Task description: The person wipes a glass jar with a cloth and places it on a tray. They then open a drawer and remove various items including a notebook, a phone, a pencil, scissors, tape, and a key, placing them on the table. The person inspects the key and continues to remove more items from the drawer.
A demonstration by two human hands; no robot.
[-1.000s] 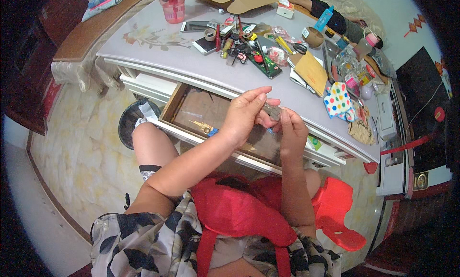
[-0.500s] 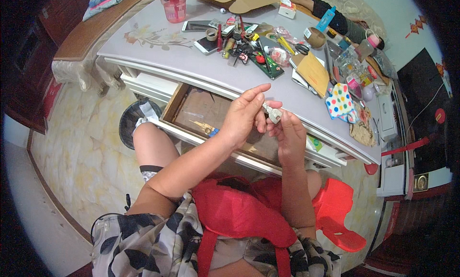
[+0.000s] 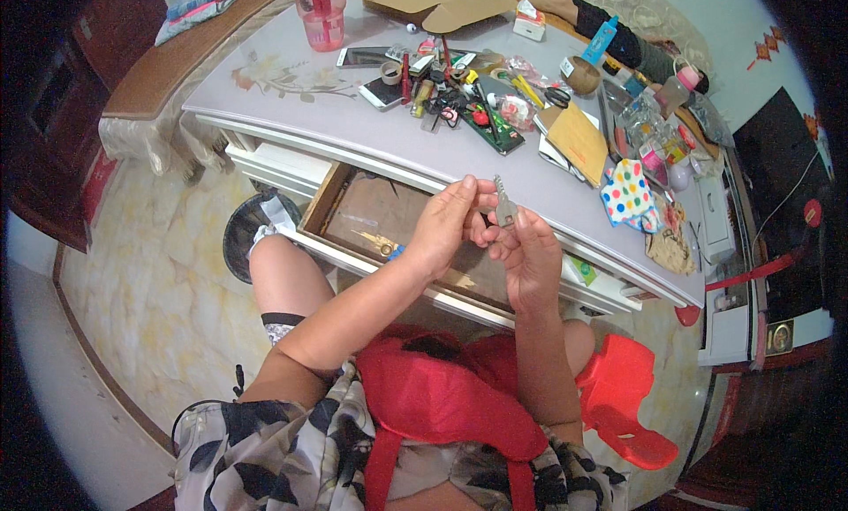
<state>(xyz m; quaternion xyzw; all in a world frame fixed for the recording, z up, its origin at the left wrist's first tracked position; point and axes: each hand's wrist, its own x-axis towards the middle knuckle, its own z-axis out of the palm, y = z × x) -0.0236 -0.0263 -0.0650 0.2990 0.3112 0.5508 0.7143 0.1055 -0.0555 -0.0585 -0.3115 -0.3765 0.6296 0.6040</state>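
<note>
Above the pulled-out drawer (image 3: 353, 212), both my hands meet around a small flat grey metal piece (image 3: 505, 209) with a notched edge; its exact kind I cannot make out. My right hand (image 3: 533, 262) pinches its lower end between thumb and fingers. From the other side, the curled fingers of my left hand (image 3: 449, 225) close against its upper part, thumb and forefinger together. The piece stands roughly upright, tilted a little. Inside the wooden drawer lie gold-coloured scissors-like pieces (image 3: 378, 243) and a small blue thing (image 3: 396, 252), partly hidden by my left wrist.
Phones, tape, scissors (image 3: 557, 97) and several small items crowd the tabletop. A pink cup (image 3: 322, 21) and cardboard (image 3: 459, 12) stand at the back, a yellow envelope (image 3: 577, 140) and dotted cloth (image 3: 629, 193) at right. A black bin (image 3: 240, 246) and red chair (image 3: 618, 387) flank me.
My left forefinger, stretched out before, has bent in to the metal piece. The piece has turned more upright and shows a flat grey side.
</note>
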